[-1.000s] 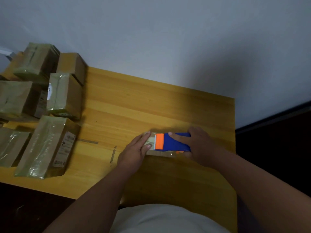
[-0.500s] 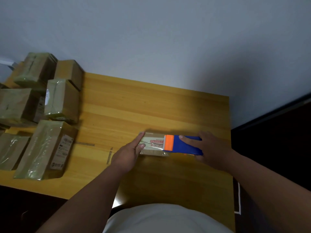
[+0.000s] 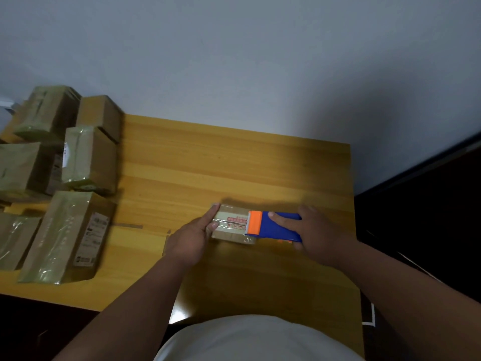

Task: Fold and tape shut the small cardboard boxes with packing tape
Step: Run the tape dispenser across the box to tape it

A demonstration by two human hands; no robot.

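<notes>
Both arms are bare from the lower edge of the frame up to the hands; no sleeve covers the forearms. The left hand (image 3: 191, 239) and the right hand (image 3: 321, 237) wear no gloves, and no ring, watch or bracelet is visible on them. Short fingernails show on some fingers. At the bottom centre of the frame the person wears a plain white shirt (image 3: 257, 340), without print or buttons visible.

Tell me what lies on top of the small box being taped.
On the small box lies a shiny strip of clear tape over a red-printed label. The blue and orange tape dispenser, gripped by the right hand, covers its right end; the left hand holds its left end.
</notes>
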